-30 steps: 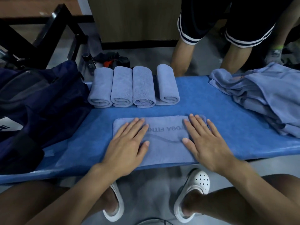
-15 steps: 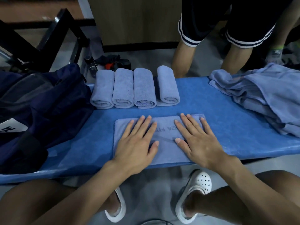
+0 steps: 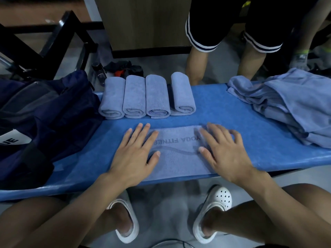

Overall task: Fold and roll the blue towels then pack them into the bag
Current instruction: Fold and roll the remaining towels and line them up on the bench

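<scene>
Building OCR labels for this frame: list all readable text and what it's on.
"YOGA FITNE": on the flat towel, upside down in this view; the rest is under the left hand.
"UE": on the white label on the dark bag; its start is cut off.
Nothing else is readable.

Flat pale-blue towel (image 3: 179, 154), ctr: matt terry cloth. Blue bench cover (image 3: 232, 111): matt, slightly rough. Navy bag (image 3: 57, 115), 9 o'clock: smooth fabric.

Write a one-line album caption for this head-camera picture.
Left hand and right hand press a folded towel flat on the bench; four rolled towels behind, bag left, unfolded pile right.
</scene>
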